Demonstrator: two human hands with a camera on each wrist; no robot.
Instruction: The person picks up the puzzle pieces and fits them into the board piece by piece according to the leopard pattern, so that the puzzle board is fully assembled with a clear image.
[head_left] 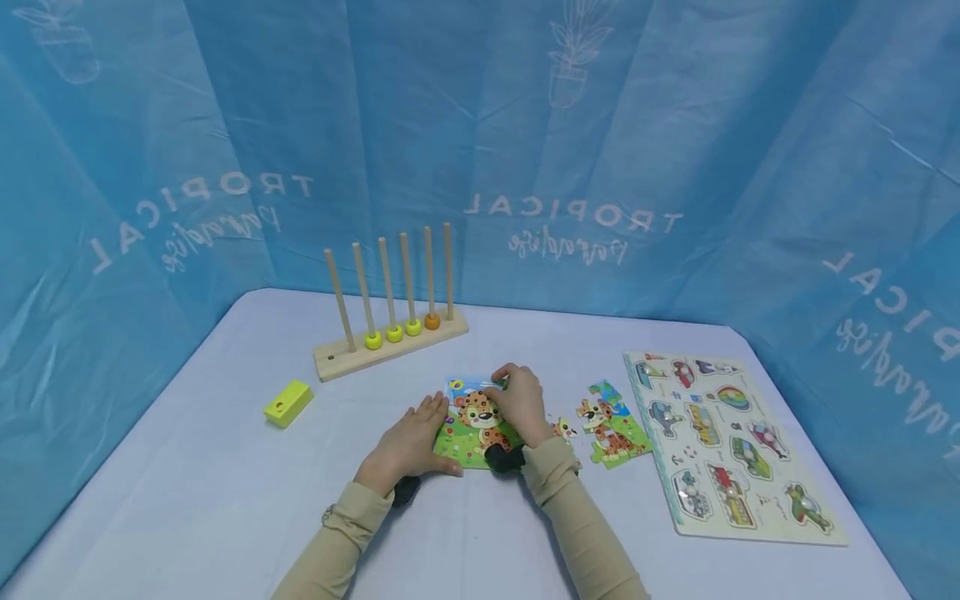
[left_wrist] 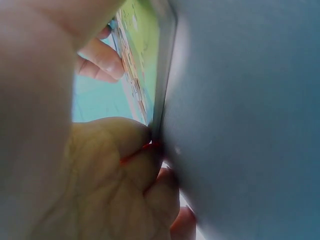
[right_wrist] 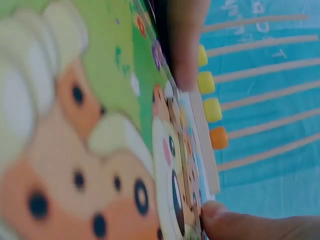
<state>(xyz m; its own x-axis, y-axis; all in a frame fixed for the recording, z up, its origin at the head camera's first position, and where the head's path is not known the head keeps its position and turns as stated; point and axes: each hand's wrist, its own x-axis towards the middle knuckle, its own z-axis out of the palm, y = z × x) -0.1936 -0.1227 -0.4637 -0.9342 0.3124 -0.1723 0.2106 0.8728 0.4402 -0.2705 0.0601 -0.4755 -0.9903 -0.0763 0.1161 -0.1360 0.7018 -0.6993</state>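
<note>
A leopard picture puzzle (head_left: 468, 429) lies on the table, seen close up in the right wrist view (right_wrist: 112, 165). My left hand (head_left: 408, 442) rests at its left side, fingers extended along that edge, thumb spread by the bottom edge; its palm (left_wrist: 110, 185) fills the lower part of the left wrist view. At the puzzle's top right, my right hand (head_left: 521, 404) is bent over the surface, thumb and finger pinching what looks like a small greenish piece, mostly hidden. Right-hand fingers (left_wrist: 102, 60) show beside the puzzle face. Joined leopard pieces (head_left: 617, 429) lie to the right.
More pieces (head_left: 564, 428) lie partly behind my right wrist. At the far right is a vehicle peg board (head_left: 712, 467). A wooden peg stand (head_left: 393, 346) with yellow and orange beads stands behind the puzzle; a yellow block (head_left: 288, 404) is at left. Blue curtains surround the table.
</note>
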